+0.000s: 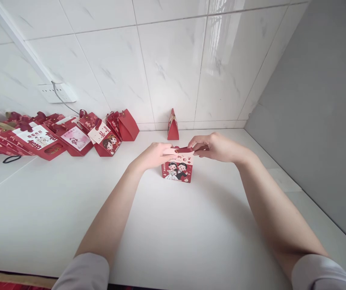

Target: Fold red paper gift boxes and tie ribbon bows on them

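Near edge of the white tabletop (166,237): two grey sleeves, both forearms bare and stretched forward, converging toward the middle.

Middle of the tabletop: small red box (177,171) stands upright, with a cartoon couple printed on its near face. Left hand (154,155) lies knuckles up, fingers curled onto the box's top left edge and pinching the pale flap. Right hand (213,147) comes in from the other side, palm down, with thumb and fingertips closed tight on the red top flap. Both grips are narrow and hold the box top. The hands cover the opening, so I cannot tell what is inside.

Further back, close to the back edge: one red carton (173,125) stands alone and upright, tapering to a point, well apart from the hands.

Back left corner: a row of red gift boxes (70,135) leans and overlaps along the wall, some with printed white panels and closed handles. Contents are not visible. A black loop (11,159) lies just in front of them.

Beyond: tiled wall (173,60) with a white socket (58,93) and a cable running down from it.
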### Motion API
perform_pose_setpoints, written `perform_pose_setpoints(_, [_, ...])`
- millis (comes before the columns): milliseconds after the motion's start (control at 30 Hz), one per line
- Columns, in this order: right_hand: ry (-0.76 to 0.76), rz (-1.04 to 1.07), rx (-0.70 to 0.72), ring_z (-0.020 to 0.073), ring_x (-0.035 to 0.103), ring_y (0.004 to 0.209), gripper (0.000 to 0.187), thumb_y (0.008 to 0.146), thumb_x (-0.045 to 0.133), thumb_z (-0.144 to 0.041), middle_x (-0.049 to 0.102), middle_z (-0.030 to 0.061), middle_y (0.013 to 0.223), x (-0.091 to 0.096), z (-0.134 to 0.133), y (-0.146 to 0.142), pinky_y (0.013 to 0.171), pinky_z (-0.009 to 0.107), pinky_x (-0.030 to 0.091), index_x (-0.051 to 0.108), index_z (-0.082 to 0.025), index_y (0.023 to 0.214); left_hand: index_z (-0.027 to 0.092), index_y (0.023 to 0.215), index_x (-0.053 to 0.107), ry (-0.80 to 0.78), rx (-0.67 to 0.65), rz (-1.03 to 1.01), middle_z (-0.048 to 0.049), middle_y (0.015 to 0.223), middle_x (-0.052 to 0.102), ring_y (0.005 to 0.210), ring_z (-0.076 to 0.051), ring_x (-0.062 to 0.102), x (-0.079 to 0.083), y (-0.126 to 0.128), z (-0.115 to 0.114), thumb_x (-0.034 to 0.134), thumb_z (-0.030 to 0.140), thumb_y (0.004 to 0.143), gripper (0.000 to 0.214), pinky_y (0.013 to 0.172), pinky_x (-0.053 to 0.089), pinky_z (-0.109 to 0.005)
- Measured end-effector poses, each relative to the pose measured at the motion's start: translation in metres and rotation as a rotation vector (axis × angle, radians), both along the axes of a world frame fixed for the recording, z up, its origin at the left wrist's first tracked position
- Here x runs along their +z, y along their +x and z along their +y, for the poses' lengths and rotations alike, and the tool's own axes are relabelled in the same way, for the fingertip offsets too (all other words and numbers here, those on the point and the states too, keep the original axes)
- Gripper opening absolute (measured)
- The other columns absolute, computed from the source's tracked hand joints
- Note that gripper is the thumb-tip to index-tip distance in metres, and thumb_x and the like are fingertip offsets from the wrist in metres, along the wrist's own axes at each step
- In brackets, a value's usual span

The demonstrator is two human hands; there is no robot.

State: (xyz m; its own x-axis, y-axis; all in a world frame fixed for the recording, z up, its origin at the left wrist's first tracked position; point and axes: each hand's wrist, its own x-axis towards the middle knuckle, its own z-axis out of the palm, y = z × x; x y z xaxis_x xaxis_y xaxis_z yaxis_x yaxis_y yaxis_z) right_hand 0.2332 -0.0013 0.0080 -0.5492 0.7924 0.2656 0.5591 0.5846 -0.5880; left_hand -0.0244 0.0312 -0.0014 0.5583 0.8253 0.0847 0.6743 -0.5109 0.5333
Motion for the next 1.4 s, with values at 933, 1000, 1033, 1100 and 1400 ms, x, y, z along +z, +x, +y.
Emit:
perform_pose_setpoints(933, [0.286, 0.276, -0.192, 0.0195, 0.068, 0.094, 0.018, 0.090, 0.045, -0.018, 0.071, 0.0019, 0.102, -0.022, 0.000, -0.056, 0.079, 0.033, 0.054, 0.061, -0.024, 0.097, 0.028, 0.112, 0.062, -0.076, -0.038, -0.092, -0.0006, 0.111, 0.070, 0.099, -0.022, 0.067, 0.004, 0.002, -0.003, 0.058, 0.032, 0.083, 0.030, 0.076, 0.051, -0.027])
perform_pose_setpoints(1000, [0.250, 0.293, -0.158, 0.0190, 0.067, 0.102, 0.024, 0.090, 0.042, -0.016, 0.070, 0.0023, 0.109, -0.024, 0.000, -0.056, 0.084, 0.034, 0.054, 0.058, -0.025, 0.105, 0.028, 0.112, 0.063, -0.074, -0.035, -0.074, -0.0004, 0.109, 0.070, 0.097, -0.023, 0.067, 0.003, 0.002, -0.003, 0.057, 0.032, 0.083, 0.029, 0.076, 0.051, -0.027])
perform_pose_setpoints(1033, [0.232, 0.300, -0.139, 0.0188, 0.066, 0.105, 0.026, 0.090, 0.041, -0.015, 0.068, 0.0024, 0.112, -0.025, 0.000, -0.056, 0.087, 0.034, 0.054, 0.056, -0.025, 0.109, 0.028, 0.111, 0.064, -0.066, -0.031, -0.067, -0.0007, 0.108, 0.071, 0.097, -0.023, 0.067, 0.003, 0.003, -0.003, 0.058, 0.033, 0.083, 0.029, 0.076, 0.051, -0.028])
perform_pose_setpoints(1100, [0.208, 0.291, -0.086, 0.0190, 0.063, 0.112, 0.030, 0.090, 0.040, -0.013, 0.065, 0.0030, 0.119, -0.026, -0.001, -0.055, 0.090, 0.036, 0.054, 0.051, -0.026, 0.115, 0.028, 0.111, 0.065, -0.046, -0.025, -0.064, -0.0018, 0.108, 0.070, 0.098, -0.024, 0.066, 0.002, 0.003, -0.002, 0.059, 0.034, 0.083, 0.030, 0.078, 0.051, -0.029])
perform_pose_setpoints(1400, [0.229, 0.232, 0.005, 0.0226, 0.058, 0.111, 0.033, 0.089, 0.041, -0.013, 0.054, 0.0097, 0.128, -0.028, 0.001, -0.055, 0.088, 0.040, 0.053, 0.045, -0.026, 0.119, 0.032, 0.138, 0.042, -0.001, -0.028, -0.208, -0.0049, 0.132, 0.058, 0.104, -0.021, 0.063, 0.010, -0.004, -0.002, 0.067, 0.027, 0.078, 0.065, 0.088, 0.052, -0.033])
